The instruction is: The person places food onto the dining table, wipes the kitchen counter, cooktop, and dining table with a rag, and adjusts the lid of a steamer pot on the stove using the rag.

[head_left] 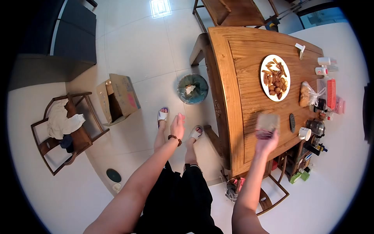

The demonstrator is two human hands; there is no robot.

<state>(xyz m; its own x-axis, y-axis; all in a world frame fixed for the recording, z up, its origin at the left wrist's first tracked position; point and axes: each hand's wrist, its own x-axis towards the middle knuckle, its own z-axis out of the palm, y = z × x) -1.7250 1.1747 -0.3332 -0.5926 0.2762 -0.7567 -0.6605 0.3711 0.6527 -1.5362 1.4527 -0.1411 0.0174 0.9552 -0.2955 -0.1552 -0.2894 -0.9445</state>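
Over the front part of the wooden table (249,97), my right hand (267,143) grips a flat, squarish cloth (268,121), blurred by motion; its lower edge looks dark. My left hand (178,125), with a beaded bracelet on the wrist, hangs over the floor left of the table. Its fingers are drawn together, and whether anything is between them is hidden. Beyond it stands a round bin (193,89) with a dark liner and some white waste inside. A white plate (275,78) of brown food pieces sits on the table.
Along the table's right side are a bag of bread (306,93), a dark remote (292,123), a white mug (304,133), a glass pot (316,127) and a red basket (331,93). An open cardboard box (117,99) and a chair with clothes (64,124) stand at left.
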